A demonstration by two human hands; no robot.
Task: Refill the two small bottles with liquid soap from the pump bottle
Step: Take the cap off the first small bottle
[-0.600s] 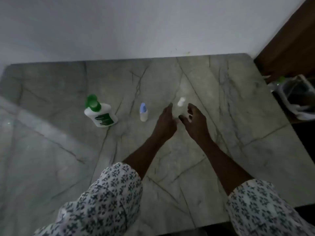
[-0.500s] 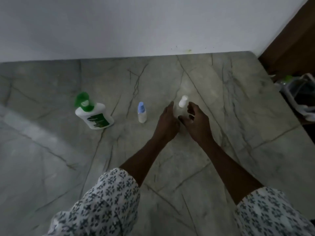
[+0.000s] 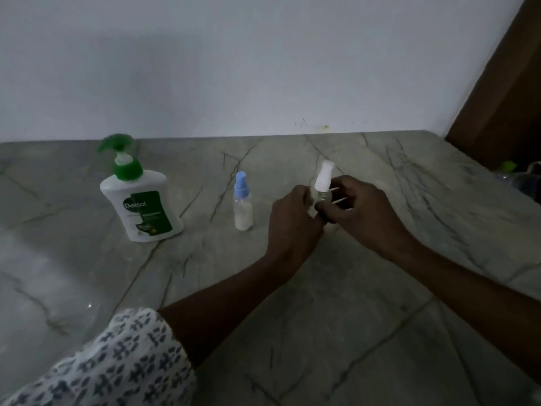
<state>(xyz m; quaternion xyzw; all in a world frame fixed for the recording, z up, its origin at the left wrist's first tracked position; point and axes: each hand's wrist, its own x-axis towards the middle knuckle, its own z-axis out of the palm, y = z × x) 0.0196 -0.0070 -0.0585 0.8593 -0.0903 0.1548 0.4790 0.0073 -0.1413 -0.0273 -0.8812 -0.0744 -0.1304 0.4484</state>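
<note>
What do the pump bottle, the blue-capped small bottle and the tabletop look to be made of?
Pump bottle: opaque white plastic, smooth, with a green pump head. Blue-capped small bottle: clear, probably plastic, since white liquid shows through its lower part; glass is possible. Tabletop: polished stone, marble-like, grey with dark veins and a faint sheen.

A single head-worn wide-angle camera looked forward and down across the grey veined marble surface (image 3: 380, 332) toward the plain white wall (image 3: 234, 68), which filled the upper third. The view was close. Both forearms entered from the bottom edge, and the left hand (image 3: 292, 221) and right hand (image 3: 366, 212) met just right of centre on the small clear bottle with a white spray cap (image 3: 323, 180).
</note>
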